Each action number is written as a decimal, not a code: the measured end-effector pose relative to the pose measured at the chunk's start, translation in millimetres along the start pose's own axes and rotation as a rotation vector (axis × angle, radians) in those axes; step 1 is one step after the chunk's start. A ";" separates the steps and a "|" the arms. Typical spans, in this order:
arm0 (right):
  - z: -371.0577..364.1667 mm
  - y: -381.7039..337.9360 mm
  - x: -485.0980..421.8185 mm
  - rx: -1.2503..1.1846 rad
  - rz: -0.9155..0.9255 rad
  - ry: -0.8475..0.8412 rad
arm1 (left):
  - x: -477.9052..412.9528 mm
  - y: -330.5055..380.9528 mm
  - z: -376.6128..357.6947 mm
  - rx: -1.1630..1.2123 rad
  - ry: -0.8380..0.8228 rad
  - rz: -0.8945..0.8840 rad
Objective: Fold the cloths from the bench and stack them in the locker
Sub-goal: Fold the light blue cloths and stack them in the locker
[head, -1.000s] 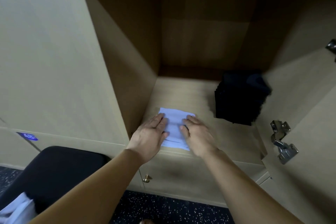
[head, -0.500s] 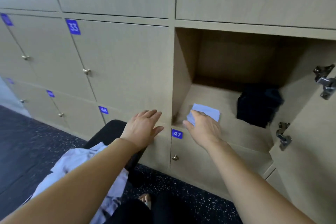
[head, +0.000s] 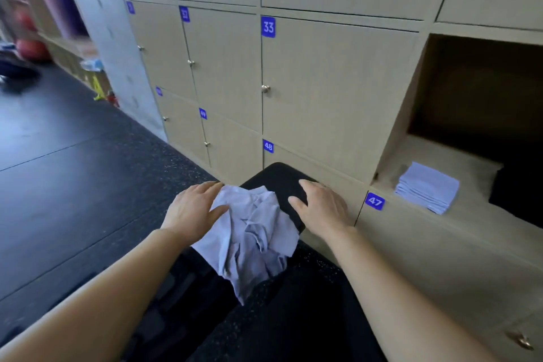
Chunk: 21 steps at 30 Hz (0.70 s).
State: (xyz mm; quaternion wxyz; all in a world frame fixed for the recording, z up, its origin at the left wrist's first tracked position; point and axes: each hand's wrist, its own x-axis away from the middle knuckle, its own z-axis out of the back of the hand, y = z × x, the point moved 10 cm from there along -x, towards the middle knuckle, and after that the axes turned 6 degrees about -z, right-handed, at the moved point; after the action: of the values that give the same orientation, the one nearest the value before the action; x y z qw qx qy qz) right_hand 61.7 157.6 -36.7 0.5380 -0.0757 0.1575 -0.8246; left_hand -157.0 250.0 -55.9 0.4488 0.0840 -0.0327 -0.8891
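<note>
You have two hands out: your left hand [head: 194, 209] and right hand [head: 323, 209]. One bench [head: 282, 176], one crumpled heap of cloths [head: 252, 232], too tangled to count. One open locker [head: 396, 126], one stack of folded cloths [head: 427, 186] inside. Seven blue number plates [head: 268, 27] and six knobs [head: 266, 89] show.

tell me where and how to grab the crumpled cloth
Pinch the crumpled cloth at its far left edge, coming from above on the left, beside the left hand. That edge lies flat on the bench; the middle is bunched into ridges, and the near corner hangs off.
</note>
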 end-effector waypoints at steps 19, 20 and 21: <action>-173.2 -75.7 -17.6 -0.027 0.242 -0.211 | 32.6 -119.0 -136.5 0.074 -0.171 0.231; -179.8 -79.8 -15.7 -0.028 0.256 -0.212 | 34.1 -121.7 -140.2 0.087 -0.171 0.239; -185.0 -82.5 -14.6 -0.031 0.258 -0.209 | 35.1 -124.5 -144.3 0.100 -0.171 0.246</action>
State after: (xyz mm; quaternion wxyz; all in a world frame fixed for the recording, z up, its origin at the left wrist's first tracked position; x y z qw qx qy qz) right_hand -58.0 234.5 -181.6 0.6517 -0.1486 0.1220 -0.7337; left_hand -250.4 298.3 -218.7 0.5454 0.0254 -0.1252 -0.8284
